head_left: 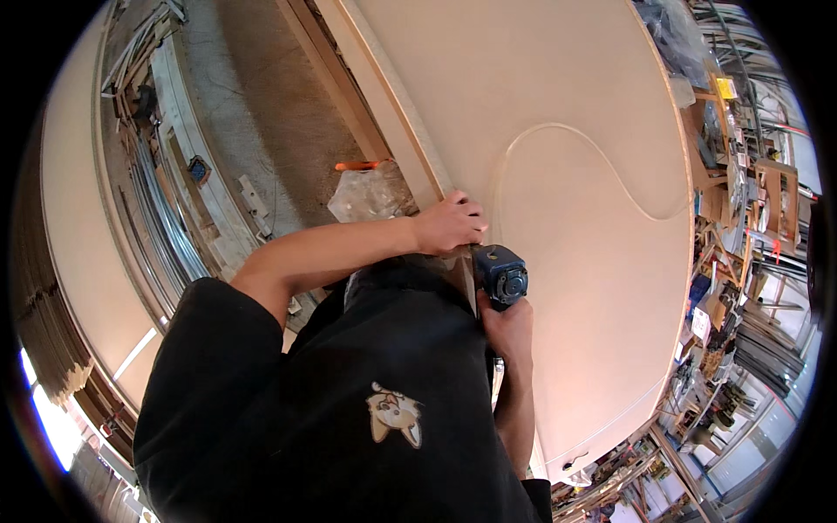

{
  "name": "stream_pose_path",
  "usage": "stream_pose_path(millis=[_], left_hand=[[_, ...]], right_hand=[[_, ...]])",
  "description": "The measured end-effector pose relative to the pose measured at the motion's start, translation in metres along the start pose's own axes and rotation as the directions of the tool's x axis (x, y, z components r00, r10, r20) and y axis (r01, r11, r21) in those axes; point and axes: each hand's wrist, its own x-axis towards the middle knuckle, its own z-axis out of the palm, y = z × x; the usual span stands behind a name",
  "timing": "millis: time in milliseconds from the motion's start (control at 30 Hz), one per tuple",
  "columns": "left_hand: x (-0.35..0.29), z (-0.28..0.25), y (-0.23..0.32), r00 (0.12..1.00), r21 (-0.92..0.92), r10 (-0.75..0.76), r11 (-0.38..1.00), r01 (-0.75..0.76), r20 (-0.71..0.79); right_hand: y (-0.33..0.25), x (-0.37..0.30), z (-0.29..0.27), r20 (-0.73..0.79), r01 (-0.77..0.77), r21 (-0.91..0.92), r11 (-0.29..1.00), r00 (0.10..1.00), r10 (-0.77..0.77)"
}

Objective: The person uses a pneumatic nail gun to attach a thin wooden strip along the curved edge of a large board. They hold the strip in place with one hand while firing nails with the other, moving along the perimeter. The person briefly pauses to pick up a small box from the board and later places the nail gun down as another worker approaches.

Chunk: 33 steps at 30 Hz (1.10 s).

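Note:
A large pale board (593, 288) lies flat at waist height in front of me and to my right. A long light strip of wood (397, 96) runs along its left edge. My left hand (452, 224) reaches across to this edge, its fingers curled over the strip. Just below it, my right hand (508, 324) grips a dark blue-and-black power tool (501, 277) with a round cap on its housing. The tool's front end sits by the strip near my left fingers; the contact point is hidden. A thin clear hose (558, 126) curves across the board.
Left of the board, a clear plastic bag (370, 193) and an orange object (357, 166) lie low by the frame. Metal and wooden lengths (161, 209) are stacked farther left. Shelving crowded with offcuts and boxes (711, 200) stands beyond the board's right edge.

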Motion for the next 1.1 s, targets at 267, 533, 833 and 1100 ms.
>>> stream_pose_path(millis=[267,533,833,1100], left_hand=[[0.001,0.003,-0.004,0.996,-0.009,-0.005,1.000,0.006,0.093],[-0.017,-0.014,0.015,0.966,0.084,-0.235,0.966,0.244,-0.105],[-0.071,-0.070,-0.045,0.747,0.372,-0.629,0.655,0.658,-0.215],[-0.072,-0.068,-0.040,0.733,0.326,-0.658,0.664,0.672,-0.173]], right_hand=[[-0.005,-0.007,0.006,-0.010,-0.050,0.096,0.994,0.999,0.051],[0.034,-0.035,0.023,-0.124,-0.137,0.355,0.925,0.974,0.192],[0.058,-0.003,0.038,-0.061,-0.145,0.328,0.934,0.983,0.174],[0.030,-0.017,0.030,-0.245,-0.034,0.390,0.920,0.959,0.140]])
